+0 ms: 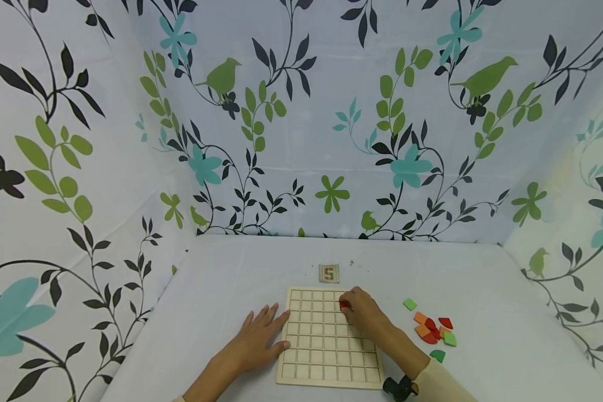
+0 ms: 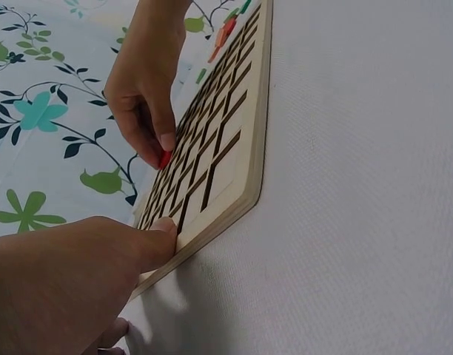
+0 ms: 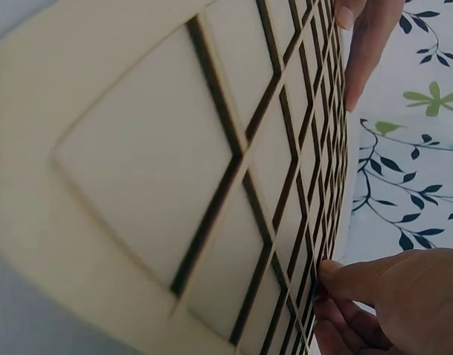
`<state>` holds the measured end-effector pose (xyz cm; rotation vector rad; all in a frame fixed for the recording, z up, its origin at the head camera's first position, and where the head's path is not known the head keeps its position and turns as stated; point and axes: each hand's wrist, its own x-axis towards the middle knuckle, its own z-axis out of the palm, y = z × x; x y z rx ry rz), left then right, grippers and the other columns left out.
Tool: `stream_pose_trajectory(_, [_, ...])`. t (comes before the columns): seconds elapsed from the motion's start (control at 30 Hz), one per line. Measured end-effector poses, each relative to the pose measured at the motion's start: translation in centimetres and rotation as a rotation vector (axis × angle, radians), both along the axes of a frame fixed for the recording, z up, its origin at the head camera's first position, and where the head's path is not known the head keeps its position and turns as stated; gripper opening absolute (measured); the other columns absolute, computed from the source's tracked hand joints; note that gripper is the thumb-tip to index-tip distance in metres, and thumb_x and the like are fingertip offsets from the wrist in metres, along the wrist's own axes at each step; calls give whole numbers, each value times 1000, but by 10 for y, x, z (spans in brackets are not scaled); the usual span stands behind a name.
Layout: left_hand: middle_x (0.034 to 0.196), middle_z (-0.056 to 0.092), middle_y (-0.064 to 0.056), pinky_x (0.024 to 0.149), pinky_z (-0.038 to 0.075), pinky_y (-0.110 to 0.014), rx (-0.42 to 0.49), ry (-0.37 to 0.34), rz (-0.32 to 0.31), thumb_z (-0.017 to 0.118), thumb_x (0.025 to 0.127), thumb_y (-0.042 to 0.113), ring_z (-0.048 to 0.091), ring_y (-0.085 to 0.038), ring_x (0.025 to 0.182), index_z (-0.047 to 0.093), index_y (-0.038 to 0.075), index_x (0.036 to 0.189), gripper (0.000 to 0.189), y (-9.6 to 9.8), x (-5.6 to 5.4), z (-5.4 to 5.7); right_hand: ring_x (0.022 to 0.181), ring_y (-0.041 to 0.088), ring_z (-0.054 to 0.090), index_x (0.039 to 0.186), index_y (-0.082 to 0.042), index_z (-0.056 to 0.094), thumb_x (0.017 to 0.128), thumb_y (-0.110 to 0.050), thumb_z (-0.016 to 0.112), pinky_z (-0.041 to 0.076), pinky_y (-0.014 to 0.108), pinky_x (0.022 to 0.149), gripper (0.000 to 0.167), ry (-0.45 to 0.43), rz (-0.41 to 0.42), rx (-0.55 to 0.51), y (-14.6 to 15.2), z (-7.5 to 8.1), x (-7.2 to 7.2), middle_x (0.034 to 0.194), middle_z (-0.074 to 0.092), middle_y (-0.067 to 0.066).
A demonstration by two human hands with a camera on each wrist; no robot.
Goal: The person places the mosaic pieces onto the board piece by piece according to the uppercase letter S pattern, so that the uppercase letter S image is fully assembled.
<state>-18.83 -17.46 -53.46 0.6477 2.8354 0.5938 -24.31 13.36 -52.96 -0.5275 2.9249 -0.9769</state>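
A pale wooden grid board with rows of square recesses lies on the white table. Near its far right corner, my right hand pinches a small red piece between thumb and fingertips, low over the squares. The red piece also shows in the left wrist view, at the fingertips. My left hand lies spread along the board's left side, its thumb on the wooden rim. In the right wrist view my right hand covers most of the red piece.
To the right of the board lies a loose group of red, orange and green pieces, with a green square a little apart. A small patterned card marked like an S or 5 sits beyond the board. Patterned cloth surrounds the table.
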Motion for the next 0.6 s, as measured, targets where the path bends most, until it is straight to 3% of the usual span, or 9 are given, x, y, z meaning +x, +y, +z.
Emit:
stream_pose_trajectory(0.33, [172,27,-22,124,13,-74,3,-9,9,59,104,57,23,-46,159,40,18,164,74,1,0,0,90,17,62,115,2,77,94,-1,77,58,31,74,21,78,39,-8,-5,-3,2,100,64,6])
stream_pose_trajectory(0.6, [171,28,-22,124,13,-74,8,-4,7,59,104,56,23,-47,159,40,18,164,73,0,-1,-1,88,14,61,102,-5,72,96,-2,76,57,30,75,8,49,59,-40,-2,-1,2,97,64,2])
